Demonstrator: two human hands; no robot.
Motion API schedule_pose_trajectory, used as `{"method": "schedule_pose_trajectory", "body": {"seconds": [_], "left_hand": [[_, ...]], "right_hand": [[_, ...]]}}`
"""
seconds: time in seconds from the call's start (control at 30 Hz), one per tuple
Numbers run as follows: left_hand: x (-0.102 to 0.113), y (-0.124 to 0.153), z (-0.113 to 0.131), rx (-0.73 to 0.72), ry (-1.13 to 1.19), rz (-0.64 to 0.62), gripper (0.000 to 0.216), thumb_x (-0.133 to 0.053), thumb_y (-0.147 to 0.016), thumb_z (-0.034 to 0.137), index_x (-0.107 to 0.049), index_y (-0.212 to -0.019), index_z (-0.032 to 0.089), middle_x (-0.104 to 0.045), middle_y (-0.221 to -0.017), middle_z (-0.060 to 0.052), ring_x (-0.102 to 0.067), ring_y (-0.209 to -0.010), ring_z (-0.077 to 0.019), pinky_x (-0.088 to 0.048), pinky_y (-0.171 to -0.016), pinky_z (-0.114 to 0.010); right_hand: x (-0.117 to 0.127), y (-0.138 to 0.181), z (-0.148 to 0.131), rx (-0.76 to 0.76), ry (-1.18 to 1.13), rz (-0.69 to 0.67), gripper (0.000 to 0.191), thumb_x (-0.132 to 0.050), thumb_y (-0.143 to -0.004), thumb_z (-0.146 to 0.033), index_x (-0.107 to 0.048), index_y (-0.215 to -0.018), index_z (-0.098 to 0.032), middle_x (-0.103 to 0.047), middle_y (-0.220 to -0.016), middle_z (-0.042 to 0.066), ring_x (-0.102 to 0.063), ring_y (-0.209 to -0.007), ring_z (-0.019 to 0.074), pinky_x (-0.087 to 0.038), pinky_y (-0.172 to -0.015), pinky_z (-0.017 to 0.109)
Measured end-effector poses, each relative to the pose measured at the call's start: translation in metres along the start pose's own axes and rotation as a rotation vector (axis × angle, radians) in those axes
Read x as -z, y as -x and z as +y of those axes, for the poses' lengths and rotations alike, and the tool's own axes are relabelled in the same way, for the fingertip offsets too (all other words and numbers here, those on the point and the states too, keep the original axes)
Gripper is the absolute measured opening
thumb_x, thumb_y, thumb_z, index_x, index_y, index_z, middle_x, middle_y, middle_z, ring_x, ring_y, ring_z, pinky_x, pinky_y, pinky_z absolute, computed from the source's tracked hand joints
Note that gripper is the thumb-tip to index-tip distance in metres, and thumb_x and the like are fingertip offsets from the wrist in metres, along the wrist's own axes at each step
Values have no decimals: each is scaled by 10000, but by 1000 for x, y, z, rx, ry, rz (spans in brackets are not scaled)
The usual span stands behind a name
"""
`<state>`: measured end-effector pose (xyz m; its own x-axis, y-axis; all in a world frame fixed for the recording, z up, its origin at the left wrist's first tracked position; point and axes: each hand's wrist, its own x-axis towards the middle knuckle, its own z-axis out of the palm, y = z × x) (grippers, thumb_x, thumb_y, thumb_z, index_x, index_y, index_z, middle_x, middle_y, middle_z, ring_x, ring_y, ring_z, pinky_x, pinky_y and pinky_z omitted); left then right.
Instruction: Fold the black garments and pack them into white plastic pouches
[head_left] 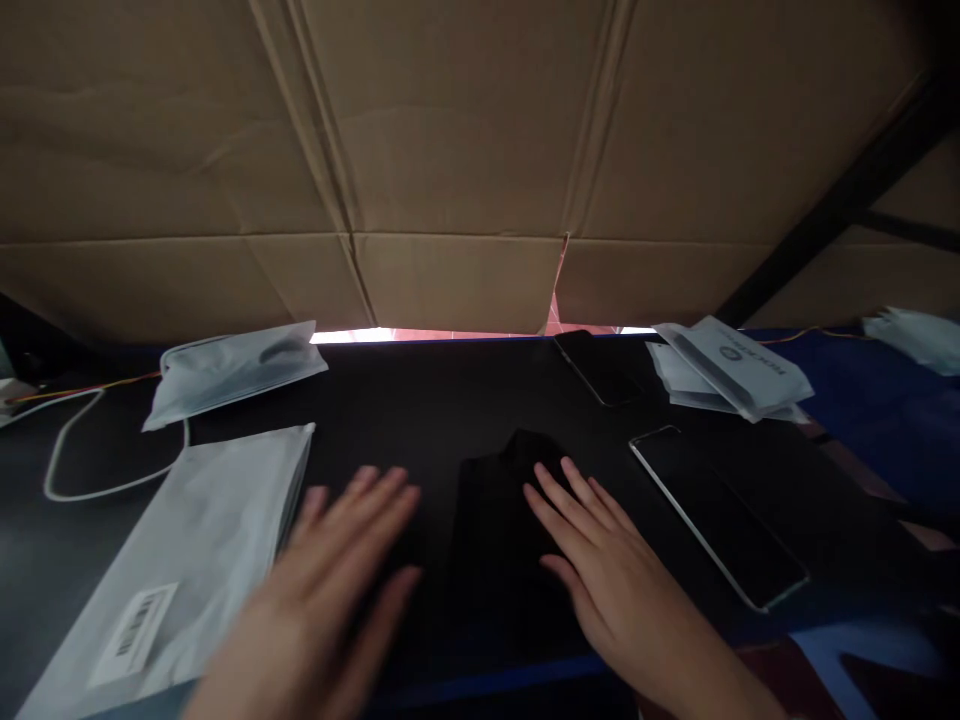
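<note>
A black, flat, cloth-like item (pixel 491 540) lies on the black tabletop (pixel 420 400), its outline hard to make out against the dark surface. My right hand (pixel 600 560) rests over the right side of this item, fingers stretched out and apart. On the left, my left hand (pixel 322 590) is slightly blurred by motion, with its fingers extended and nothing in them. It is beside a large frosted plastic bag (pixel 202 540) that carries a white barcode label (pixel 135 635). A smartphone (pixel 720 520) with a dark screen lies right of my right hand.
Another dark phone (pixel 596 368) lies farther back. Several printed white pouches (pixel 731 365) are piled at back right. A smaller frosted bag (pixel 240 370) sits at back left, near a looped white cable (pixel 52 470). Brown cardboard (pixel 450 150) stands behind the table.
</note>
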<state>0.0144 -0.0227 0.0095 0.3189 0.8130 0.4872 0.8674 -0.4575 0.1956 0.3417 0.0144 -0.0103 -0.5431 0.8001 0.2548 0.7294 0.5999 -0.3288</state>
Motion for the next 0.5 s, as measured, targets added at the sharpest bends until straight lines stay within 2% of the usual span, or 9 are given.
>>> {"method": "schedule_pose_trajectory", "body": {"seconds": [0.1,0.2,0.3,0.37,0.43,0.5], "left_hand": [[-35,-26,63,-206,30,-100,555,-617,-1031,264,-558,-1573,158,-655,-1577,-122,-661,-1429,-306,-586,-1160,-511],[-61,-34,90,-175,79,-83,539,-676,-985,278,-602,-1478,72,-701,-1498,-204,-714,-1348,-391,-664,-1033,-591],[-63,-36,88,-108,110,-73,334,-655,-982,200,-665,-1307,124,-793,-1358,-186,-770,-1268,-386,-672,-1013,-619],[-53,-38,79,-74,147,-76,253,-571,-979,126,-664,-1202,199,-828,-1269,-120,-802,-1215,-309,-697,-1001,-516],[-38,-39,67,-11,218,-61,360,-487,-911,63,-641,-1175,252,-828,-1242,-61,-818,-1164,-226,-707,-952,-366],[-23,-35,54,85,297,-26,436,-455,-845,69,-628,-1183,284,-823,-1215,-17,-830,-1090,-173,-695,-872,-253]], "right_hand": [[-16,2,1,-8,14,-39,638,-513,-1132,-255,-332,-1743,-294,-408,-1770,61,-319,-1667,313,-425,-1287,639],[-14,6,4,-45,-22,-55,589,-489,-1151,-271,-369,-1727,-310,-380,-1786,40,-300,-1675,287,-398,-1307,627],[-8,8,4,-97,-98,-38,550,-475,-1168,-310,-393,-1711,-331,-404,-1778,26,-328,-1668,262,-388,-1311,630],[-7,8,3,-111,-141,-25,543,-493,-1168,-344,-399,-1703,-361,-426,-1768,13,-358,-1657,256,-385,-1311,638],[-7,8,2,-120,-162,-7,574,-519,-1160,-360,-367,-1713,-393,-406,-1780,7,-376,-1649,266,-398,-1302,645],[-9,9,2,-144,-168,16,620,-529,-1155,-365,-310,-1733,-413,-357,-1804,12,-375,-1649,283,-439,-1278,643]]}}
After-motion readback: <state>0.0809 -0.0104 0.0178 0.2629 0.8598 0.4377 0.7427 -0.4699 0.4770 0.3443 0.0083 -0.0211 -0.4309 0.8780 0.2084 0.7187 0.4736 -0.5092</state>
